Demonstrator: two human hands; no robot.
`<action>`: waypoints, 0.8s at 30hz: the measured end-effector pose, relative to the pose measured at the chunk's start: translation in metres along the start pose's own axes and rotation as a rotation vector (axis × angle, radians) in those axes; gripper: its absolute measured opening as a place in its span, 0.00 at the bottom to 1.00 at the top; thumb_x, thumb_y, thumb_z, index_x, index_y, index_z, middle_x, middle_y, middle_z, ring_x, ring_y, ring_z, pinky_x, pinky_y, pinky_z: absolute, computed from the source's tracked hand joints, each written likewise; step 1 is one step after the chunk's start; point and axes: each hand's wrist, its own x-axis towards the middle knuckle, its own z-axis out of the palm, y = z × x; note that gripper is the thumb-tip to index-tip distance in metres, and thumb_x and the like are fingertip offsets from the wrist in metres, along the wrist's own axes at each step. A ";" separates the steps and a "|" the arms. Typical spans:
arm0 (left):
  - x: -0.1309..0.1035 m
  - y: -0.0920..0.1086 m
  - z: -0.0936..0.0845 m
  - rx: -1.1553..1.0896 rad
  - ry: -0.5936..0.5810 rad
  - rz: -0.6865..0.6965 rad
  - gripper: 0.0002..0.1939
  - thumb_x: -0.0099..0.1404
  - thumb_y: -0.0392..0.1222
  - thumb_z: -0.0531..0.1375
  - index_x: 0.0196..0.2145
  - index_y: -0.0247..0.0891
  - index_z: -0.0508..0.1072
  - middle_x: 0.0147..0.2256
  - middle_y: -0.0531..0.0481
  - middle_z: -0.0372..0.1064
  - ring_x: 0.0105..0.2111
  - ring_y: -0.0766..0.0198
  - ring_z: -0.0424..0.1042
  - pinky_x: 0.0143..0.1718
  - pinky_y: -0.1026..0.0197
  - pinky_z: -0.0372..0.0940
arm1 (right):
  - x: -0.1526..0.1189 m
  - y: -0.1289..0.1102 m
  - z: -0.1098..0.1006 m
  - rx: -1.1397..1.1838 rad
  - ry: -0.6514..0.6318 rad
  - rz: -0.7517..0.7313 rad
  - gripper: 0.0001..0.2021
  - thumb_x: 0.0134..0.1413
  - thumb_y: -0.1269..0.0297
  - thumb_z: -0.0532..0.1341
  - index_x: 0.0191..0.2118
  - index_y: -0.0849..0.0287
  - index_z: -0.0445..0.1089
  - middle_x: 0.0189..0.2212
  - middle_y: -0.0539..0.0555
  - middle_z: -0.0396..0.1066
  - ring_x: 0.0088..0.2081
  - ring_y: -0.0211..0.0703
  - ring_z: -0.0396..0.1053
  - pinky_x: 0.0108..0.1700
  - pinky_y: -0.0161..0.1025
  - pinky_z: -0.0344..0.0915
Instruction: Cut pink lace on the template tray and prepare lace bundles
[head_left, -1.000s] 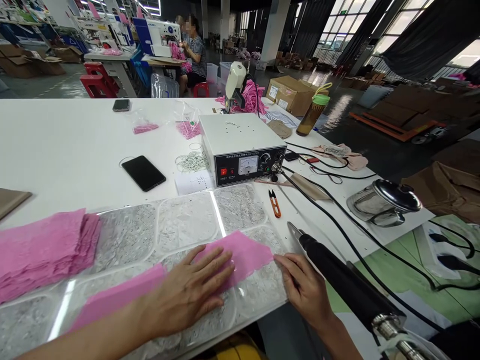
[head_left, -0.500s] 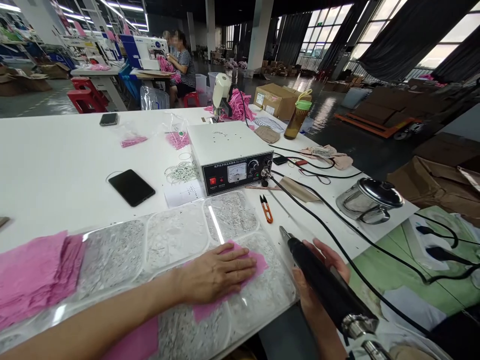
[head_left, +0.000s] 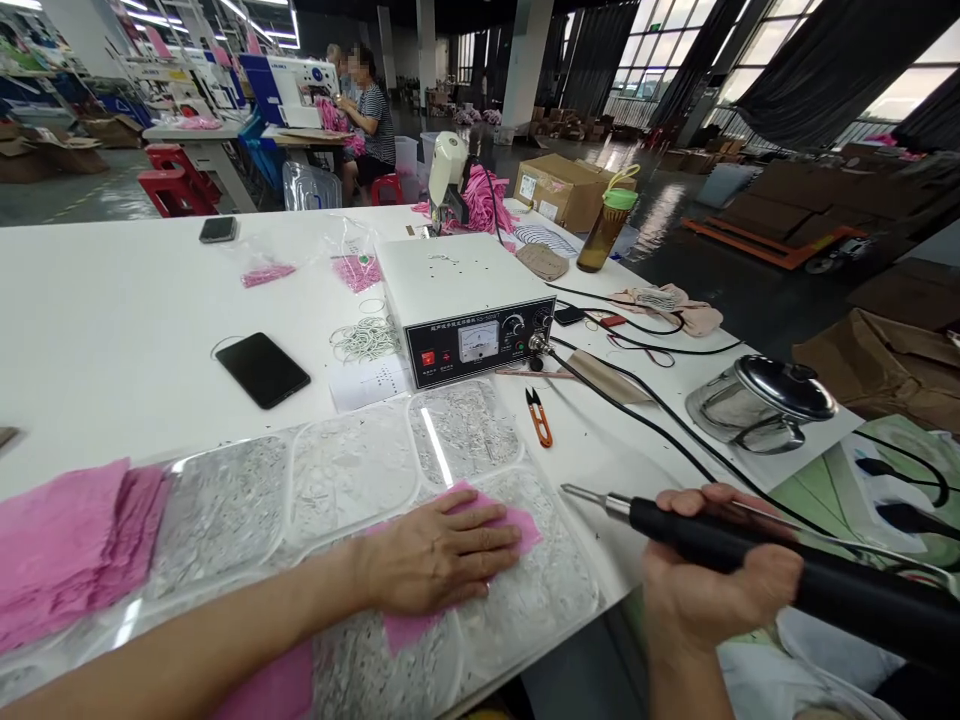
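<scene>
My left hand (head_left: 442, 555) lies flat, palm down, on a pink cloth piece (head_left: 525, 525) over the clear patterned mat (head_left: 352, 455). Its fingers point right and are slightly spread. My right hand (head_left: 712, 580), palm up, has its fingers wrapped round a black handheld tool (head_left: 701, 535) with a pointed metal tip, which points left just beyond the mat's right edge. A stack of pink cloths (head_left: 67, 550) rests at the left. Another pink piece (head_left: 274, 685) shows partly under my left forearm. Beyond the mat stands a white control box (head_left: 465, 290) with a black front panel.
Orange snips (head_left: 538, 418) lie right of the mat. Black cables cross the table toward a lidded glass mug (head_left: 757, 405). A phone (head_left: 262, 370), elastic loops (head_left: 365, 341) and a bottle (head_left: 606, 232) are farther back. A person (head_left: 367, 120) sits at a sewing machine.
The black tool has swung from a steep slant to nearly level, its tip now pointing left. My right hand has moved right and closed round it. My left hand stays on the cloth.
</scene>
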 end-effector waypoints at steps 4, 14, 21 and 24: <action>-0.002 0.000 0.003 0.007 0.008 0.007 0.23 0.72 0.46 0.45 0.60 0.36 0.58 0.61 0.49 0.54 0.63 0.56 0.50 0.65 0.48 0.39 | -0.004 -0.016 -0.004 -0.012 -0.120 0.117 0.15 0.36 0.52 0.57 0.28 0.60 0.66 0.22 0.48 0.62 0.19 0.36 0.59 0.19 0.36 0.59; -0.001 -0.002 0.009 0.026 0.043 0.017 0.23 0.72 0.47 0.44 0.60 0.36 0.59 0.61 0.50 0.53 0.62 0.55 0.50 0.64 0.49 0.38 | -0.015 -0.027 0.005 -0.033 -0.301 0.137 0.10 0.40 0.59 0.56 0.28 0.59 0.66 0.21 0.48 0.63 0.18 0.37 0.59 0.18 0.37 0.59; -0.001 -0.001 0.010 0.007 0.021 0.003 0.23 0.72 0.47 0.44 0.61 0.37 0.58 0.61 0.50 0.54 0.62 0.55 0.50 0.64 0.49 0.37 | -0.017 -0.029 0.009 -0.041 -0.322 0.142 0.08 0.42 0.60 0.56 0.28 0.59 0.65 0.21 0.48 0.61 0.18 0.36 0.58 0.18 0.37 0.59; -0.001 -0.001 0.010 -0.020 0.037 -0.005 0.23 0.72 0.47 0.45 0.61 0.39 0.57 0.61 0.49 0.55 0.62 0.55 0.50 0.64 0.49 0.37 | -0.017 -0.027 0.007 -0.042 -0.320 0.150 0.09 0.42 0.59 0.57 0.28 0.59 0.65 0.22 0.48 0.61 0.18 0.36 0.58 0.18 0.37 0.59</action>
